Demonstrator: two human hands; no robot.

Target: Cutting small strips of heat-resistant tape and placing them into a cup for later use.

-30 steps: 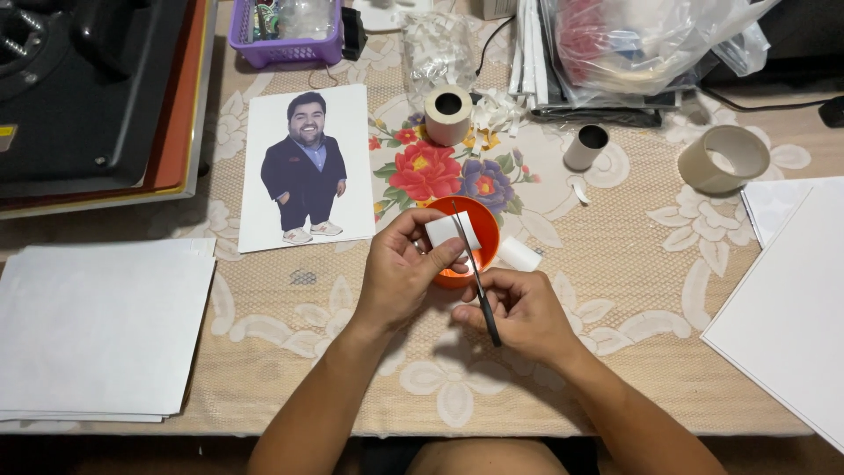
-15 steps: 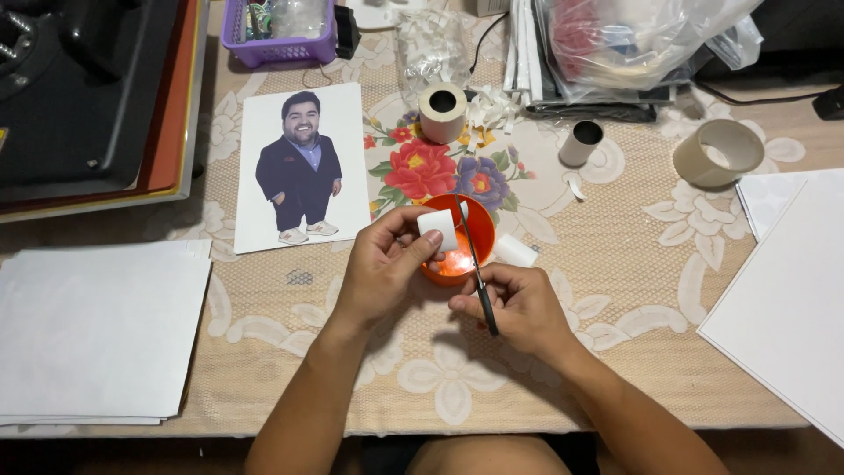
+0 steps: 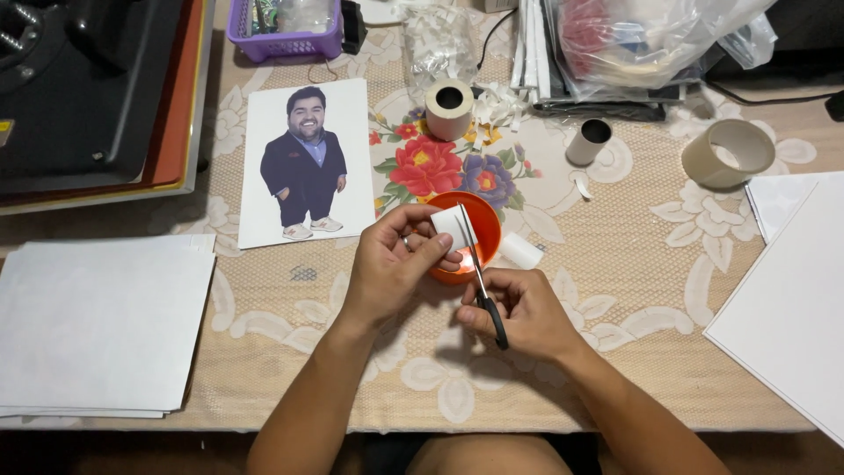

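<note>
Scissors with black handles are being held in the right hand, whose fingers are curled shut through and around the handles; the blades are pointing up and away, toward a small white piece of tape or paper. That piece is being pinched between thumb and fingers of the left hand, apparently so that it is being kept taut and steady against the blades. Both hands are being held near the middle of the tabletop's front edge, just above an orange bowl, seemingly placed there so that cut bits are being caught.

In the head view, a printed cut-out picture of a person is lying toward the back left of the floral tablecloth, with stacks of white sheets at the left edge and more at the right edge. Tape rolls are resting near the back edge, within easy reach, and a purple basket is sitting at the back.
</note>
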